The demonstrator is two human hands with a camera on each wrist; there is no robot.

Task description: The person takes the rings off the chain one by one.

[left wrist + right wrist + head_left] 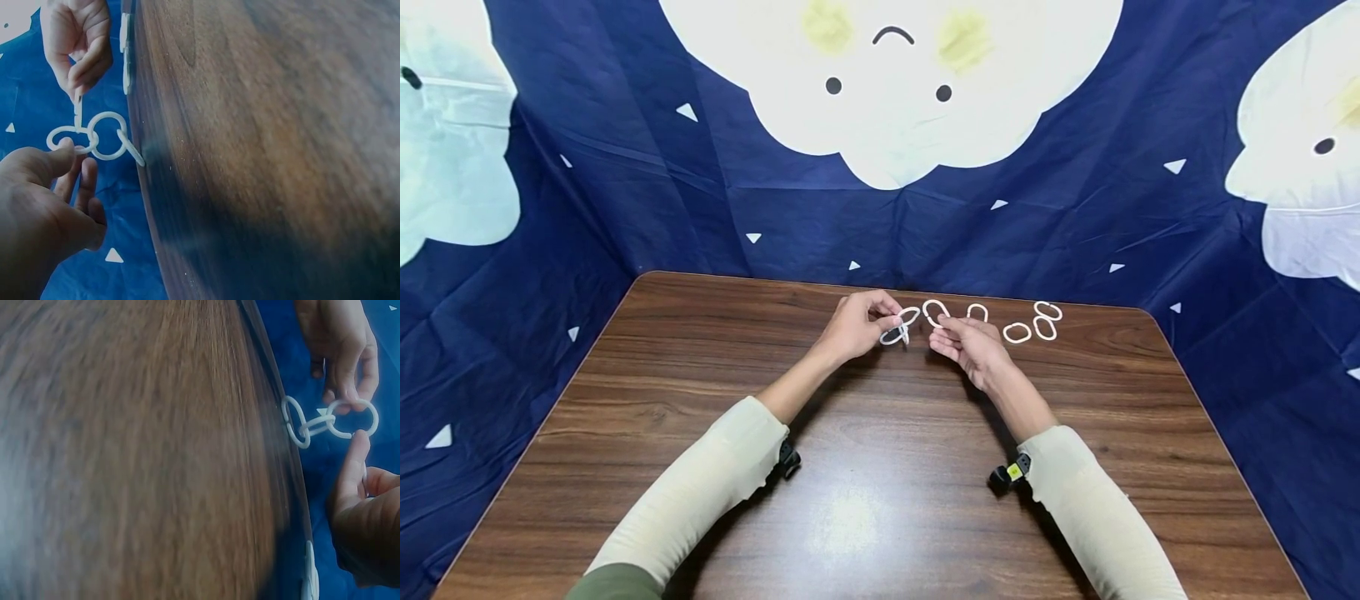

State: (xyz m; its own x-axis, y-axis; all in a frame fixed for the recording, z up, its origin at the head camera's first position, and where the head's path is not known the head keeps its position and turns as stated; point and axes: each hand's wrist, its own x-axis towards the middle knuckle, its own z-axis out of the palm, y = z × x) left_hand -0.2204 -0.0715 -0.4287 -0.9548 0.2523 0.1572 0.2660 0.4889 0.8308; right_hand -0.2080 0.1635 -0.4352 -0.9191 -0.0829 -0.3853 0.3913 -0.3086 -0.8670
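Observation:
At the far side of the table, my left hand pinches a white oval plastic link between thumb and fingers. Two more white links hang joined from it in a short chain, clearest in the left wrist view, where the middle link connects to the last link. My right hand pinches a separate-looking white link with thumb and finger. In the left wrist view this link is edge-on, its lower end by the left-hand link; whether they are hooked together I cannot tell.
Right of my right hand lie several loose white links: one link partly behind that hand, a single link, and two touching links near the back edge. The brown wooden table meets a dark blue cloud-print cloth.

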